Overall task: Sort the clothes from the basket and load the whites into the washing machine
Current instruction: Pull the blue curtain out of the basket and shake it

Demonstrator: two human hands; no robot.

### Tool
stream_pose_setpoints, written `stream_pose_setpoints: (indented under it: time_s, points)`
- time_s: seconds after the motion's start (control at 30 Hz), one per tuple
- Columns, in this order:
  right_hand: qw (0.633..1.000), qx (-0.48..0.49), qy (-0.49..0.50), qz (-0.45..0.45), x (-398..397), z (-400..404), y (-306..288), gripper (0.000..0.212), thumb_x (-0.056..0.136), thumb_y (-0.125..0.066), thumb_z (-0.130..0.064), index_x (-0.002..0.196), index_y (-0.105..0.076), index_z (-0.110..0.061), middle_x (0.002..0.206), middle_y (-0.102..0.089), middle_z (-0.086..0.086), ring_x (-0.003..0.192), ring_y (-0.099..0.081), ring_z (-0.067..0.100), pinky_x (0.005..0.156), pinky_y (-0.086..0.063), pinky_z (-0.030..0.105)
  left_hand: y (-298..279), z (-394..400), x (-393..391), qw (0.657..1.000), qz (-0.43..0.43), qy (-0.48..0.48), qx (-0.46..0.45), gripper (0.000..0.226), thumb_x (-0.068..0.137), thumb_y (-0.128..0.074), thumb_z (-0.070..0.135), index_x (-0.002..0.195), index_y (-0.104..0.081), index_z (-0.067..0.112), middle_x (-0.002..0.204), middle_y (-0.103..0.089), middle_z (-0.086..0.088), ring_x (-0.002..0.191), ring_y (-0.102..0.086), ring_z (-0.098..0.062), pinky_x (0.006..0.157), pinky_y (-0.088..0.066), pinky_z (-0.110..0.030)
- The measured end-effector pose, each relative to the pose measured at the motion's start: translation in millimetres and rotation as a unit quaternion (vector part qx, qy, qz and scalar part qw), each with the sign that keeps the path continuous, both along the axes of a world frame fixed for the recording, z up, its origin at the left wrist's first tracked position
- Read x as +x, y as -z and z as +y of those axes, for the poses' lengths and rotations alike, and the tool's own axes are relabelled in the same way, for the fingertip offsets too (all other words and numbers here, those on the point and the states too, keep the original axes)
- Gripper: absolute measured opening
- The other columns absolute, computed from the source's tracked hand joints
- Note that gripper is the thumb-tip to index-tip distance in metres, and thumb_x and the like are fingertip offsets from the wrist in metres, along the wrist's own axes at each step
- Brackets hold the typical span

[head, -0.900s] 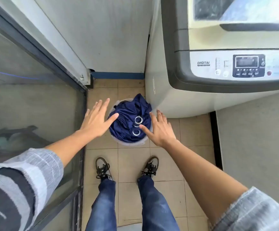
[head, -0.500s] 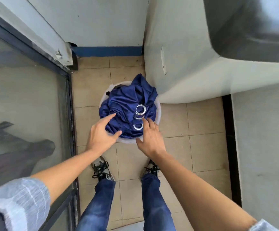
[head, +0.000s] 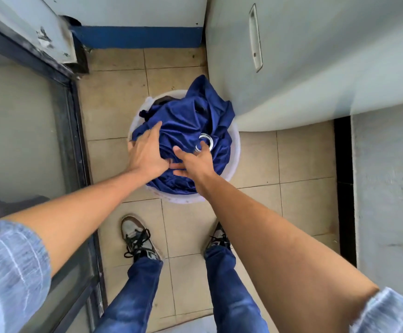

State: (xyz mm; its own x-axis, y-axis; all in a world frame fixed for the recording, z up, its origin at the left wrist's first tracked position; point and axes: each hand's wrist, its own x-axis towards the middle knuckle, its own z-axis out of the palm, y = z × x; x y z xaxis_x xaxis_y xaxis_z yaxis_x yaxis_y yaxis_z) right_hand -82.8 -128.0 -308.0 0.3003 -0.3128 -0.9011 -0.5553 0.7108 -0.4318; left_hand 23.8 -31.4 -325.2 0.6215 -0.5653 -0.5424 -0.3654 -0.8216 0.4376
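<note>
A round white basket (head: 236,153) stands on the tiled floor against the washing machine (head: 291,56). It is heaped with a dark blue cloth (head: 190,118) that has metal eyelet rings (head: 206,140); whatever lies under it is hidden. My left hand (head: 145,153) rests on the left side of the cloth with its fingers laid fairly straight. Beside it, my right hand (head: 194,161) digs curled fingers into the cloth just below the rings, thumb spread wide. The two hands almost touch at the basket's near side.
Only the washing machine's pale side panel shows, at the upper right. A glass door with a dark frame (head: 75,131) runs along the left. My two feet stand on the tiles just in front of the basket. A grey wall (head: 388,188) closes the right.
I have bent lower, and the machine's top has left the view. Both hands came down from above the basket onto the blue cloth, and the right hand's fingers have curled into it.
</note>
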Motion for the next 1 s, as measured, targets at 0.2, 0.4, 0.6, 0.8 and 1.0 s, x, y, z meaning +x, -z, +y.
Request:
stream_pose_setpoints:
  time_s: [0.2,0.4,0.6,0.8,1.0]
  points:
    - [0.983,-0.159,-0.061,0.068,19,2,-3,0.024,0.09,-0.081,-0.024,0.078,-0.061,-0.016,0.078,-0.067,0.001,0.076,-0.066,0.023,0.072,-0.06,0.038,-1,13,-15,0.997,-0.04,-0.023,-0.063,0.106,0.077,-0.085,0.025,0.163,-0.023,0.024,0.138,-0.063,-0.003,0.131,-0.057,-0.029,0.112,-0.036,-0.045]
    - [0.912,-0.32,-0.254,-0.037,-7,24,-81,0.031,0.088,-0.074,-0.022,0.067,-0.051,-0.018,0.061,-0.052,-0.007,0.058,-0.046,0.015,0.057,-0.038,0.03,-26,19,-11,0.988,-0.073,0.016,-0.137,0.096,0.075,-0.054,0.032,0.165,-0.022,0.024,0.131,-0.053,-0.01,0.126,-0.049,-0.031,0.101,-0.038,-0.048]
    - [0.868,-0.378,-0.286,-0.148,-47,45,-164,0.027,0.091,-0.072,-0.026,0.076,-0.05,-0.021,0.07,-0.044,-0.011,0.061,-0.04,0.01,0.057,-0.035,0.027,-40,47,-12,0.954,0.026,0.045,-0.294,0.041,0.086,-0.069,0.021,0.123,-0.064,0.038,0.112,-0.067,0.023,0.109,-0.068,-0.008,0.093,-0.047,-0.015]
    - [0.864,-0.383,-0.268,-0.186,-83,43,-190,0.025,0.088,-0.079,-0.019,0.08,-0.056,-0.012,0.084,-0.055,-0.007,0.077,-0.055,0.013,0.067,-0.049,0.033,-75,63,-59,0.958,0.091,-0.087,-0.259,0.034,0.076,-0.059,0.037,0.099,-0.06,0.062,0.08,-0.066,0.022,0.07,-0.051,0.003,0.066,-0.046,-0.022]
    - [0.943,-0.289,-0.138,-0.097,-132,26,-190,0.041,0.079,-0.066,-0.007,0.116,-0.072,-0.023,0.12,-0.072,-0.004,0.108,-0.069,0.02,0.09,-0.058,0.039,-111,64,-95,0.906,0.112,-0.23,-0.337,0.043,0.087,-0.064,-0.003,0.123,-0.07,0.02,0.101,-0.077,0.013,0.093,-0.07,-0.002,0.074,-0.056,-0.025]
